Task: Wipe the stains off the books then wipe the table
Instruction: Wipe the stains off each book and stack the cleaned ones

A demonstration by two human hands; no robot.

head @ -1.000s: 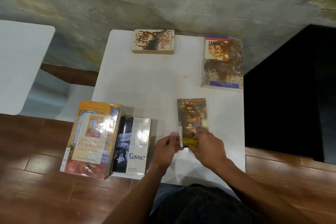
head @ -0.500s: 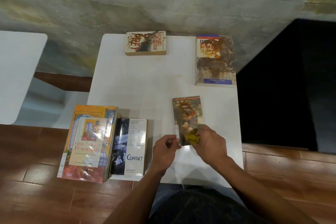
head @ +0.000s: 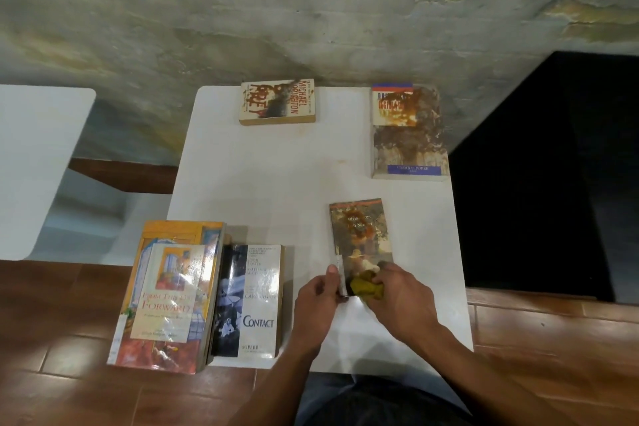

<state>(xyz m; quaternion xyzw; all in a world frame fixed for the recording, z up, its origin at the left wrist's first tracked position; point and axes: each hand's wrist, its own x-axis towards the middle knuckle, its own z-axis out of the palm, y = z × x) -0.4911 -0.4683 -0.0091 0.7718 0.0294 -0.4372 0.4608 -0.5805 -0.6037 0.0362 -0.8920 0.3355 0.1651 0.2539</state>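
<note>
Books lie on the counter point(head: 276, 183); the left hand point(head: 320, 301) pinches the near book point(head: 361, 239) by its edge while the right hand point(head: 397, 297) grips a rag point(head: 366, 287) on its cover. Two stained books beyond the hands, Prey point(head: 277, 101) and the large one point(head: 409, 131), look unwiped, and the counter is left.

Your 2 bare forearms reaching forward and converging, your left hand point(head: 320, 297) curled with thumb up, pinching an edge, your right hand point(head: 397, 297) knuckles up, fingers bunched in a grip

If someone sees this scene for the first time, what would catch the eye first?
Probably the two hands at the table's near edge: the right hand rubs a yellow cloth on a stained book while the left hand steadies its spine. Next, the badly stained book at the far right corner.
</note>
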